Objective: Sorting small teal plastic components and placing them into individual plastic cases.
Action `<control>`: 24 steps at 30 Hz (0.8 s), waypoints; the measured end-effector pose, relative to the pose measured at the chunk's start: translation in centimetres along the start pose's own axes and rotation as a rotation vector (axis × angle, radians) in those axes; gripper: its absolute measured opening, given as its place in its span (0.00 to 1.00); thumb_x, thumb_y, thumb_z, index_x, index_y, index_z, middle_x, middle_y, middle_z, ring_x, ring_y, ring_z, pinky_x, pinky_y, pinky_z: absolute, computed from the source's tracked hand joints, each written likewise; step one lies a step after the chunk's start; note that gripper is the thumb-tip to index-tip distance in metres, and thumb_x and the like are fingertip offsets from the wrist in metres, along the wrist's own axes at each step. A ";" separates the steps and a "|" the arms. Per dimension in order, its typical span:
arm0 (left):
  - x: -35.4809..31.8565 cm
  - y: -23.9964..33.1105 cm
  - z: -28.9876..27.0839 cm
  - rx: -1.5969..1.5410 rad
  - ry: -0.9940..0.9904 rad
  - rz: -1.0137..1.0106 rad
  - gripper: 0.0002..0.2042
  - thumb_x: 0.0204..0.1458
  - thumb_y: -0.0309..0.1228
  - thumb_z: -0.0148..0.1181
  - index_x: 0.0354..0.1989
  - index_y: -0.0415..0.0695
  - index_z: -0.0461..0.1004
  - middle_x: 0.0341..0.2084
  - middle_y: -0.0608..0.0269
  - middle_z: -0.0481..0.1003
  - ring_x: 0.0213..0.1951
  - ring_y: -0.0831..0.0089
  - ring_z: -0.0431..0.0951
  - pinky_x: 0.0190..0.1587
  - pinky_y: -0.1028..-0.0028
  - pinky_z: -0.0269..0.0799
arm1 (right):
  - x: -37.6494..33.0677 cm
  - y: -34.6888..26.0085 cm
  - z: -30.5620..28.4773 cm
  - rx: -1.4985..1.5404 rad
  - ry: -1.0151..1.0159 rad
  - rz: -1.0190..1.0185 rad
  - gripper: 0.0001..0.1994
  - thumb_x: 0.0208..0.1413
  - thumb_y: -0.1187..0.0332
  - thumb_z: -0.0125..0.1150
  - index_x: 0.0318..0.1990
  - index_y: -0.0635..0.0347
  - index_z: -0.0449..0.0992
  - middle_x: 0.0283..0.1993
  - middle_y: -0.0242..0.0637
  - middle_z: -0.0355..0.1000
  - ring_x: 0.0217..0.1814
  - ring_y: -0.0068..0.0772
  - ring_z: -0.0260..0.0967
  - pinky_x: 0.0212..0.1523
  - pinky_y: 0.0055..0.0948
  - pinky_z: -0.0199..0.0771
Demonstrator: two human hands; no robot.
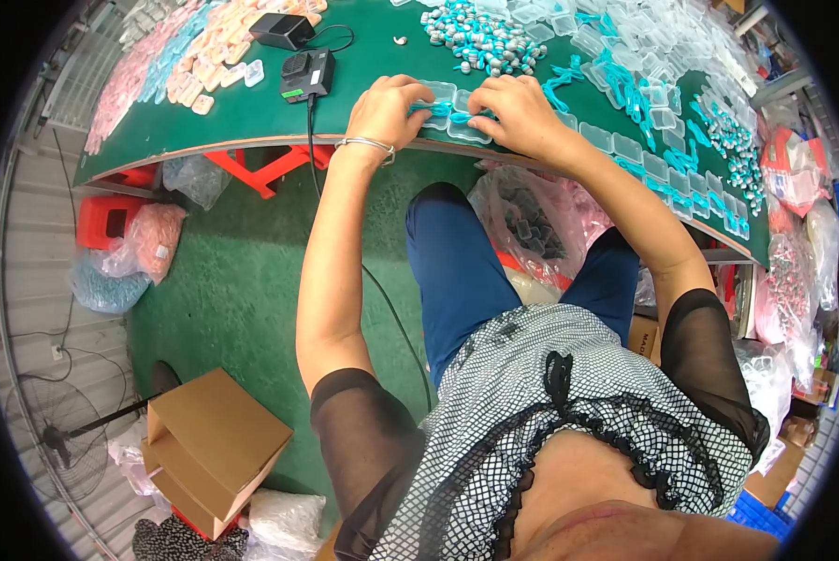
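Observation:
My left hand point(389, 110), a bracelet at its wrist, is over the near edge of the green table with its fingers curled in. Its fingertips press on a turquoise cord point(429, 109) that lies across small clear plastic boxes point(466, 134) with their lids up. From the other side my right hand point(520, 114) comes in, thumb and forefinger closed on the turquoise cord beside the same boxes. My fingers partly hide the cord and the boxes. Right of my right hand, a row of open clear boxes point(654, 166) follows the table edge, several with turquoise cords in them.
Grey-and-turquoise plugs point(485, 42) lie heaped beyond my hands, with clear boxes point(616, 28) piled at the far right. On the left are a black device point(307, 75) with a cable and orange pieces point(218, 56). A plastic bag point(532, 220) stands under the table; a cardboard box point(218, 435) is at lower left.

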State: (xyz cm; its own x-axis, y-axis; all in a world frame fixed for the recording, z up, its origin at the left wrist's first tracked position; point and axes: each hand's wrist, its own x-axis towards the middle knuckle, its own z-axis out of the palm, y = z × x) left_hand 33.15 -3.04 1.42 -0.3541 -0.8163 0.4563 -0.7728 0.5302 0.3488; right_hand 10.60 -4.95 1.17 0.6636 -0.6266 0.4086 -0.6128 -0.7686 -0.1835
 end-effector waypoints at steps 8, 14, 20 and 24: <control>0.4 -0.1 -0.3 -0.036 -0.164 -0.159 0.11 0.41 0.26 0.64 0.36 0.44 0.77 0.34 0.58 0.76 0.35 0.61 0.76 0.40 0.67 0.72 | 0.1 -0.9 -0.4 -0.067 -0.014 -0.036 0.08 0.44 0.61 0.64 0.31 0.50 0.76 0.31 0.29 0.70 0.41 0.36 0.67 0.43 0.40 0.60; 0.9 -1.1 0.1 -0.091 -0.174 -0.174 0.11 0.40 0.25 0.63 0.35 0.43 0.78 0.33 0.56 0.76 0.34 0.62 0.76 0.39 0.68 0.72 | 0.7 0.1 0.7 0.018 -0.007 -0.006 0.05 0.43 0.67 0.62 0.30 0.50 0.76 0.30 0.31 0.71 0.38 0.38 0.70 0.37 0.41 0.65; 1.8 -0.9 0.1 -0.101 -0.230 -0.228 0.11 0.40 0.27 0.62 0.36 0.44 0.79 0.32 0.56 0.76 0.36 0.62 0.77 0.40 0.66 0.72 | 0.9 0.3 0.7 0.065 -0.045 0.063 0.06 0.42 0.68 0.62 0.31 0.51 0.75 0.30 0.33 0.70 0.37 0.39 0.71 0.33 0.41 0.67; 2.7 -0.5 0.2 -0.134 -0.110 -0.211 0.11 0.40 0.28 0.63 0.36 0.45 0.78 0.32 0.56 0.76 0.36 0.61 0.77 0.40 0.66 0.72 | 0.3 0.3 0.1 0.130 -0.002 0.078 0.07 0.43 0.65 0.64 0.31 0.50 0.75 0.30 0.32 0.71 0.38 0.38 0.71 0.36 0.42 0.66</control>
State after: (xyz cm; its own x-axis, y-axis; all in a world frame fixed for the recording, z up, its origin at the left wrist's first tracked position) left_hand 32.46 -5.53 2.35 -0.2534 -0.9282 0.2723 -0.7619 0.3650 0.5351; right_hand 10.66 -5.34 1.17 0.6170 -0.6852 0.3871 -0.6017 -0.7277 -0.3292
